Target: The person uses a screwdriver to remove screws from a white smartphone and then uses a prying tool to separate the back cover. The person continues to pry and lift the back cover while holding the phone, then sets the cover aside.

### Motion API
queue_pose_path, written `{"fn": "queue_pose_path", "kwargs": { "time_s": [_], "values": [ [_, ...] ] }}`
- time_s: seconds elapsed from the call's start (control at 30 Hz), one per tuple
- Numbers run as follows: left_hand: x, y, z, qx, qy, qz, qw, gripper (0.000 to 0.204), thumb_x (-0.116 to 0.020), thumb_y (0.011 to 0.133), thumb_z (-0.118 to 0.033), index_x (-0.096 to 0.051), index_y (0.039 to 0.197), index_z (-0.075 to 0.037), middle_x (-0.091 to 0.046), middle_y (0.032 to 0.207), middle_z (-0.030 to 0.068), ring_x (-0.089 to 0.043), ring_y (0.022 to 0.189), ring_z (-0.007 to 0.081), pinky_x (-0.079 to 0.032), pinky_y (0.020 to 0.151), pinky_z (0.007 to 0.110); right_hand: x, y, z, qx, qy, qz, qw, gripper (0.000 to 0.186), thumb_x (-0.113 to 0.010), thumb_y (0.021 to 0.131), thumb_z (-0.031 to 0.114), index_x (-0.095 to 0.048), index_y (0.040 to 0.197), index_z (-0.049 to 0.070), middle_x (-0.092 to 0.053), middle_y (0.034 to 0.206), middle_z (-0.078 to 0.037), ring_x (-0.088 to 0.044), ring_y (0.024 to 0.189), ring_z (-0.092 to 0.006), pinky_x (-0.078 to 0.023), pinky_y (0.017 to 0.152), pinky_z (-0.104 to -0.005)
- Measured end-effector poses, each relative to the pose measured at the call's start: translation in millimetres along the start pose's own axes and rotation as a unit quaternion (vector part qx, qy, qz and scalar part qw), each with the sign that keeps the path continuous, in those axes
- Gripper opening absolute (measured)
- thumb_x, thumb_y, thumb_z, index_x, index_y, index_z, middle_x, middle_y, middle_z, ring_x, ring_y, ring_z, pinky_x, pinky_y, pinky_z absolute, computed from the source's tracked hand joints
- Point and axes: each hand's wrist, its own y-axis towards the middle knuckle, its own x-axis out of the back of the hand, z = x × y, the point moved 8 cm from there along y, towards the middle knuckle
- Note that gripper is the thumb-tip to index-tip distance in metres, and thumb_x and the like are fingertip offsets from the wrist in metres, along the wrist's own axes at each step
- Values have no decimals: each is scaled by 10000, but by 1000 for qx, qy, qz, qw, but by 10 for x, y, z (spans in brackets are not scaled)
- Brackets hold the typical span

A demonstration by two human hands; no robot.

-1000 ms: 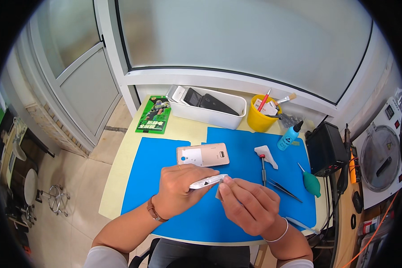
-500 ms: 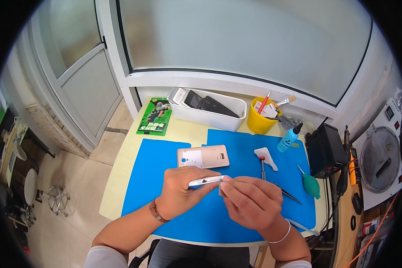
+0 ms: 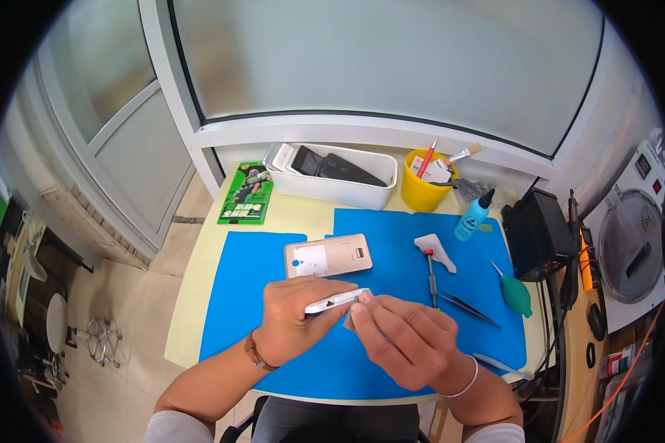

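My left hand [image 3: 285, 316] is closed round a white phone [image 3: 332, 302], turned so that its thin edge faces up toward me. At the phone's right end my right hand [image 3: 406, 341] has its fingers pinched together. A small greyish flat piece [image 3: 349, 322] sticks out below these fingertips; its kind does not show, and most of it is hidden by the fingers. Just beyond my hands a pink-gold phone back cover [image 3: 340, 254] lies on the blue mat [image 3: 258, 255], inner side up.
Right of the hands lie a screwdriver [image 3: 431, 275], tweezers [image 3: 469, 308], a white cloth [image 3: 439, 252] and a green air blower [image 3: 515, 295]. A blue bottle [image 3: 471, 218], yellow cup [image 3: 421, 193], white bin of phones [image 3: 340, 193] and green packet [image 3: 245, 193] stand or lie behind.
The head view has shifted slightly. The phone is tilted a little more, its right end raised, and my right hand's fingers have moved slightly left and spread along its end.
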Motion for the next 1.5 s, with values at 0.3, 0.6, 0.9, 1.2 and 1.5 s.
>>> {"fn": "queue_pose_path", "kwargs": {
  "time_s": [0.3,0.6,0.9,1.2,1.5],
  "values": [
    [37,1,38,65,-74,-17,995,235,-920,831,-88,-846,1049,-42,-834,983,144,-811,832,201,-625,727,285,5,58,-125,-54,68,-26,996,240,-883,867,109,-782,1081,65,-805,1008,-98,-799,894,-211,-633,719,-255],
    [5,-30,119,103,-128,-42,986,235,-938,830,-86,-847,1038,-27,-835,950,130,-802,815,156,-627,707,258,56,61,-341,-91,133,-41,986,251,-909,818,76,-795,1041,53,-801,964,-83,-794,831,-211,-629,666,-264],
    [67,-21,73,46,-101,-47,993,246,-933,831,-97,-838,1054,-51,-833,992,135,-811,844,195,-630,729,276,58,77,-311,-69,134,-27,988,257,-923,807,76,-808,1038,72,-812,965,-74,-795,840,-200,-632,668,-257],
    [134,-18,7,-25,-51,-35,998,213,-914,842,-105,-833,1032,-52,-838,1006,128,-823,904,244,-648,793,312,79,74,-281,-62,148,-10,987,256,-908,822,97,-815,1061,85,-812,979,-63,-794,863,-185,-631,675,-252],
    [153,8,-60,-69,-23,-35,997,213,-907,834,-88,-831,1031,-60,-841,999,113,-826,913,239,-649,803,314,118,56,-243,-51,149,-2,987,245,-882,865,146,-814,1095,92,-819,1017,-77,-800,915,-183,-640,701,-254]
  ]
}}
